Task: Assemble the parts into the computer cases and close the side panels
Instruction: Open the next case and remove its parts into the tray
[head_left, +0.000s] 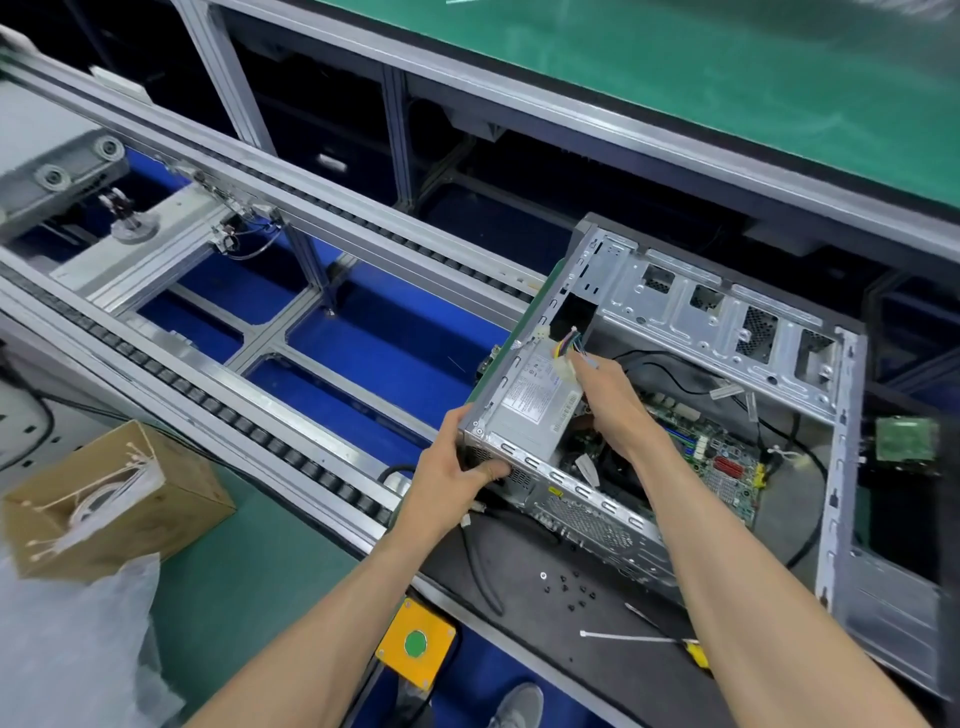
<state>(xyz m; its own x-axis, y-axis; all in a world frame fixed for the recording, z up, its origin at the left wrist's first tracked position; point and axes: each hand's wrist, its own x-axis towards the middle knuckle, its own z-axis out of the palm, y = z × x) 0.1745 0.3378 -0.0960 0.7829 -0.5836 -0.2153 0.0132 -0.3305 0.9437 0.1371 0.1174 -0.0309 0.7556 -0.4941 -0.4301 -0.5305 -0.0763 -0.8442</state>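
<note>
An open metal computer case (836, 457) lies on its side on a dark pallet, its side panel off. Inside it I see a grey power supply (535, 397) at the near left corner and a green motherboard (722, 457). My left hand (457, 467) grips the case's rear corner beside the power supply, thumb on the back grille. My right hand (608, 395) is inside the case and holds a bundle of coloured power cables with a white connector (566, 358) above the power supply.
Several black screws (571, 590), a white cable tie (623, 636) and a yellow-handled screwdriver (691, 649) lie on the pallet in front of the case. A roller conveyor (260, 431) runs to the left. A cardboard box of cable ties (114, 493) and a yellow button box (415, 642) sit nearby.
</note>
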